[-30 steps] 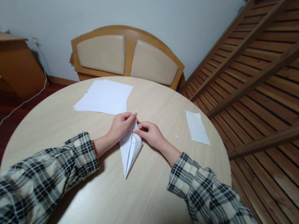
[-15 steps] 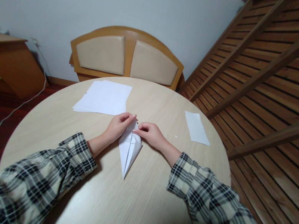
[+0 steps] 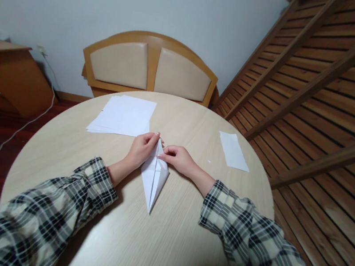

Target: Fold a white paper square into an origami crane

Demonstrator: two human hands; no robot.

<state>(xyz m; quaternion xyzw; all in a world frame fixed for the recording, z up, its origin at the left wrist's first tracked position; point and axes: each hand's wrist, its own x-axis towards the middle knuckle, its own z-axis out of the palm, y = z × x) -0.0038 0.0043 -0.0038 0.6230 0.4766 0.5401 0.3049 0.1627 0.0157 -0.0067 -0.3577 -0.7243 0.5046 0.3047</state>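
A folded piece of white paper (image 3: 153,177), shaped like a long diamond with a slit down its middle, points its narrow tip toward me over the round table (image 3: 176,245). My left hand (image 3: 142,149) grips its upper left edge near the far point, thumb on top and the other fingers partly hidden behind it. On the other side, my right hand (image 3: 178,158) pinches the upper right flap between thumb and curled forefinger, close to the centre line.
A stack of white sheets (image 3: 125,113) lies at the table's far left. To the right lie a white paper strip (image 3: 234,152) and a tiny scrap (image 3: 209,161). Behind the table stands a padded headboard (image 3: 154,66); wooden slats (image 3: 333,86) lean at the right.
The near tip of the folded paper has swung slightly to the right. My left thumb has shifted a little up and left along the edge; my right hand is nearly still.
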